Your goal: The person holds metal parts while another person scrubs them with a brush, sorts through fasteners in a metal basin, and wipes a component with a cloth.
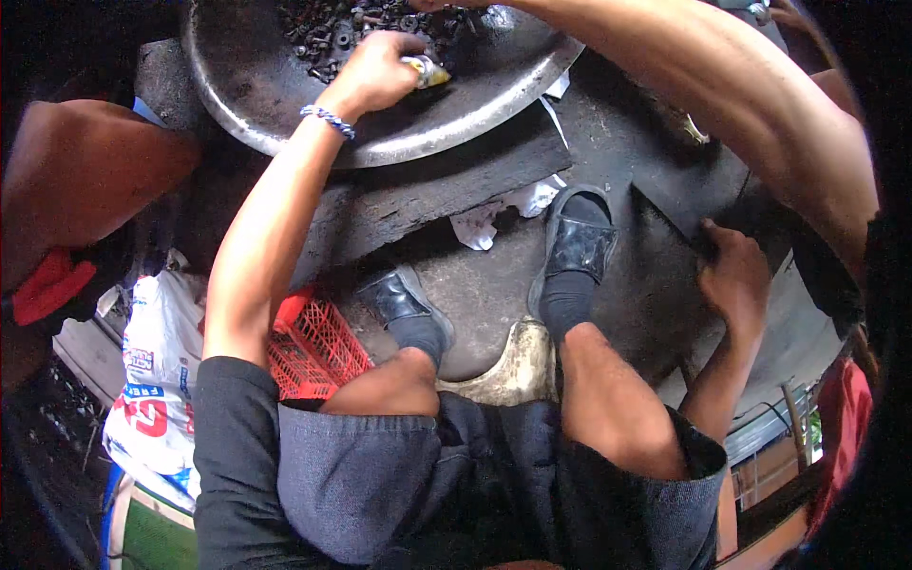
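Note:
My left hand (385,75), with a blue-and-white braided bracelet at its wrist, grips a small crumpled yellow-and-white object (429,73), perhaps a tube or packet. It is over a wide, dark metal basin (442,146) with a worn shiny rim. Beside and beyond that hand, bolts, nuts and other small metal parts (324,39) lie heaped in the basin. What seems to be my right arm crosses in from the upper right; of my right hand (445,3), only a sliver shows at the top edge, over the heap. Its fingers are cut off by the frame.
Beneath the basin is a dark, rough board (427,192). By my sandalled feet are a red plastic crate (313,349) and a pale curved object (524,363). A printed white sack (160,356) stands left. Another person's hand (737,274) is at right, another person's bare limb (92,171) at left.

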The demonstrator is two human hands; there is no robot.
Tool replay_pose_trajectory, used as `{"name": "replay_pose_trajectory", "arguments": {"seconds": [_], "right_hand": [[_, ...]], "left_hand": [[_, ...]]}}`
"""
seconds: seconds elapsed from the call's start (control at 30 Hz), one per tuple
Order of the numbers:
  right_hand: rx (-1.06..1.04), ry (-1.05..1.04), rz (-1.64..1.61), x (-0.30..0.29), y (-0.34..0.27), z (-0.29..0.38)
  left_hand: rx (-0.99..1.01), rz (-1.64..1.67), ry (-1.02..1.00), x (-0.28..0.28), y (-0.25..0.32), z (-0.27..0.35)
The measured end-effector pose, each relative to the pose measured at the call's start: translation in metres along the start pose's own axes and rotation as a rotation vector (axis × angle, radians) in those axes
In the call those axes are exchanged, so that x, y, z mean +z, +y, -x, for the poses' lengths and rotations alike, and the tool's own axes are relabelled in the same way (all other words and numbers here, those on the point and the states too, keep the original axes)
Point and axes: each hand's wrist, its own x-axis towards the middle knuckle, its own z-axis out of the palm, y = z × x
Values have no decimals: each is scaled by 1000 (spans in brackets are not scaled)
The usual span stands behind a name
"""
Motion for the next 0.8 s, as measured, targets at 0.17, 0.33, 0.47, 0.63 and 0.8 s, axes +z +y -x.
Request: {"name": "replay_pose_trajectory", "arguments": {"seconds": [0.17, 0.33, 0.47, 0.63, 0.8], "right_hand": [[7, -21, -182, 38, 11, -2], [64, 104, -273, 46, 35, 26], [132, 27, -305, 39, 20, 26], [111, 27, -293, 48, 4, 21], [136, 34, -263, 41, 9, 27]], "left_hand": [[-47, 358, 98, -50, 20, 66], [-112, 407, 142, -42, 56, 148], [-147, -236, 189, 5, 64, 183], [-140, -392, 240, 42, 60, 178], [67, -200, 413, 53, 39, 187]]}}
